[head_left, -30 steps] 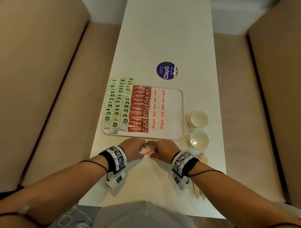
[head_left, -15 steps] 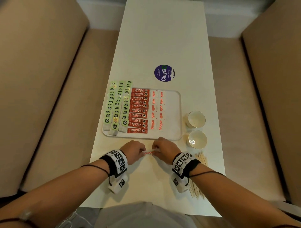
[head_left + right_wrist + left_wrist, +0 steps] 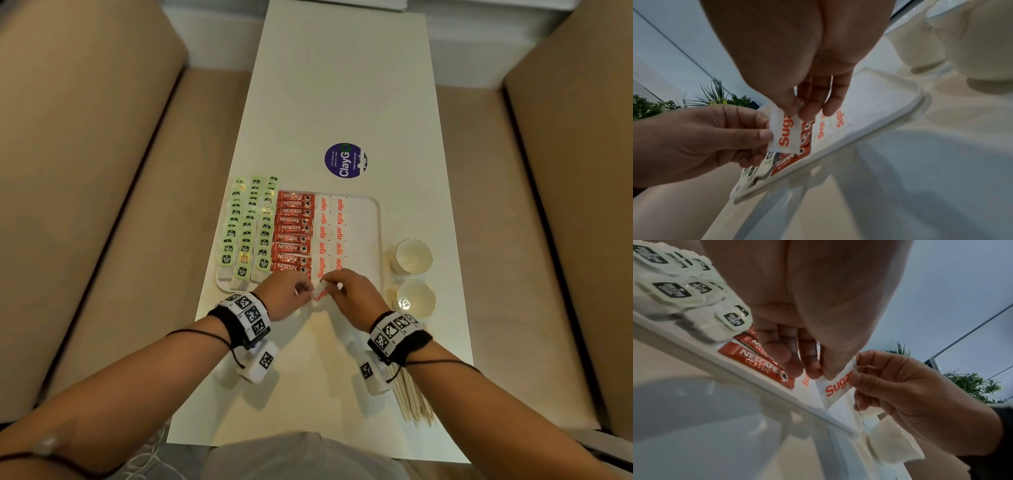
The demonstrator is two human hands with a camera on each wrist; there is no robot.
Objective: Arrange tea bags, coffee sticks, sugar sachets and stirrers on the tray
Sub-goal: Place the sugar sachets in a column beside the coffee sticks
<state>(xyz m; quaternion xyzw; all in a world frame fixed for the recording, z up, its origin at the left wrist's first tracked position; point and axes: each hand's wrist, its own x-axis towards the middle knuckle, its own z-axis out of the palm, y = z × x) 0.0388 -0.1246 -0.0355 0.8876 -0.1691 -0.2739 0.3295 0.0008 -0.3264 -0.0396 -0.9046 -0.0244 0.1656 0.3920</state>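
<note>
A white sugar sachet [image 3: 320,294] [image 3: 835,387] [image 3: 785,133] with red lettering hangs just above the near edge of the white tray [image 3: 371,222]. My left hand [image 3: 286,296] [image 3: 818,369] and my right hand [image 3: 346,291] [image 3: 797,112] both pinch it between thumb and fingers. On the tray lie rows of green-labelled tea bags [image 3: 246,229], red coffee sticks [image 3: 293,229] and two columns of sugar sachets [image 3: 330,233]. Wooden stirrers [image 3: 412,399] lie on the table by my right wrist.
Two white cups [image 3: 412,255] [image 3: 415,297] stand right of the tray. A round purple sticker [image 3: 345,161] sits on the table beyond it. Beige sofa seats flank the long white table [image 3: 342,85]. The tray's right strip [image 3: 361,240] is bare.
Both hands have lifted the sugar sachet off the table and carried it forward to the tray's near edge; the sachet has turned from lying flat to hanging upright.
</note>
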